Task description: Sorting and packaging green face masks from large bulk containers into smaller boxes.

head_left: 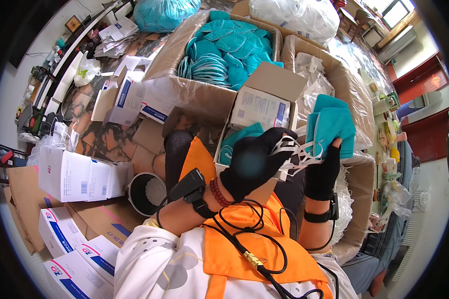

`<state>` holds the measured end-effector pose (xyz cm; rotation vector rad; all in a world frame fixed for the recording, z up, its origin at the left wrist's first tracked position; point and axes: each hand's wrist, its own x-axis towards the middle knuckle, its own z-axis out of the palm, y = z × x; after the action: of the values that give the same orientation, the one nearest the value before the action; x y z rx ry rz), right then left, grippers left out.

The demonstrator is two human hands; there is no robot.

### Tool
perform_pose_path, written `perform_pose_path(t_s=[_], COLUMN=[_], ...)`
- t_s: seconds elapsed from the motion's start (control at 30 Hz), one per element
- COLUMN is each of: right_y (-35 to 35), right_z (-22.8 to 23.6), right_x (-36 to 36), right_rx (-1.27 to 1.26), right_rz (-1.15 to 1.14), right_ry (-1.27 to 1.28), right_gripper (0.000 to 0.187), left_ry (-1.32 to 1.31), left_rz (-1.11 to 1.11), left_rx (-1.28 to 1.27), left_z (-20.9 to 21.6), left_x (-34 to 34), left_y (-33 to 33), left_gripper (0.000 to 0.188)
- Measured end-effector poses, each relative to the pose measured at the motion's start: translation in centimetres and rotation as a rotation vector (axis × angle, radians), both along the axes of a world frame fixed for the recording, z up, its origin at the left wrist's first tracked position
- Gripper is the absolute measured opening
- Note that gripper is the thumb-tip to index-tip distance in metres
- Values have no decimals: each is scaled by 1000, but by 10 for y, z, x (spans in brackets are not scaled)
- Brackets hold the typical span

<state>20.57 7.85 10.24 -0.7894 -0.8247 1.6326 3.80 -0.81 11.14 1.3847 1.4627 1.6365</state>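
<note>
My right hand (323, 174), in a black fingerless glove, grips a small stack of teal folded face masks (331, 124) and holds it upright. White elastic straps (300, 152) run from the masks across to my left hand (249, 164), whose gloved fingers are closed on them. Beneath my left hand stands an open small carton (219, 154). More teal masks (245, 137) lie inside it, along with a white printed box (259, 110). My left hand hides part of the carton's contents.
Beyond the carton, a large lined box (169, 57) holds a heap of teal masks. Another lined box (361, 107) at the right contains white wrappers. White printed cartons (80, 174) and a dark bin (139, 199) stand at the left. Black cables (264, 264) hang over my orange apron.
</note>
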Motion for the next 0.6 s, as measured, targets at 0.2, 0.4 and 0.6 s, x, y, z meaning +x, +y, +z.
perform_pose_path(t_s=[0.2, 0.4, 0.6], right_y=[-5, -5, -3], right_z=[1, -3, -10], right_x=[-5, -7, -8], right_rx=[-17, -52, -96], right_rz=[96, 84, 125], right_ry=[42, -42, -43], right_gripper=[53, 56, 58], left_ry=[-54, 1, 58], left_rz=[73, 66, 89], left_rx=[27, 61, 14], left_z=[8, 0, -2], left_x=[7, 5, 1], left_y=[5, 9, 11], left_gripper=[24, 22, 22])
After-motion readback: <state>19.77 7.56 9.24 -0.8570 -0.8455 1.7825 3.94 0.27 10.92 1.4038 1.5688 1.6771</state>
